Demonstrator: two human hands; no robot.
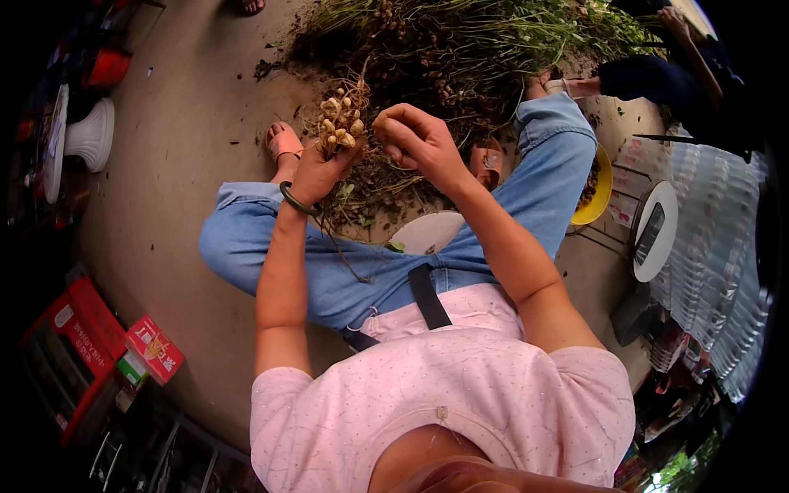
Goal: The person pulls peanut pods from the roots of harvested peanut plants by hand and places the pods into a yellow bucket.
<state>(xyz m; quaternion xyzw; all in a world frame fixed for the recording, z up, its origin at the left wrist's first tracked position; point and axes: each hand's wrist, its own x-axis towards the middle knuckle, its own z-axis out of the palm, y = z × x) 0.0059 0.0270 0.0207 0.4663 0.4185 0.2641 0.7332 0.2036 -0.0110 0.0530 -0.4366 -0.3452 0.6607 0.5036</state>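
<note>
My left hand point(323, 169), with a dark bangle at its wrist, grips a peanut plant by its stems. A cluster of pale peanuts point(339, 123) and thin roots sticks up above the fingers, and loose stems trail down over the thigh. Just right of the cluster is my right hand point(419, 138), its fingers curled with thumb and fingertips close together. Whether something small sits between them I cannot tell. Beyond both hands spreads a heap of uprooted peanut plants point(444, 55), with green stems, leaves and soil-covered pods.
A yellow basin point(603, 197) holding pods stands by the right leg. Beside it, a phone point(651, 233) lies on a round white stool point(666, 246). Another person's hand point(675, 24) shows at upper right. Between my legs is a pale round surface point(428, 233). Red boxes point(154, 350) stand at lower left.
</note>
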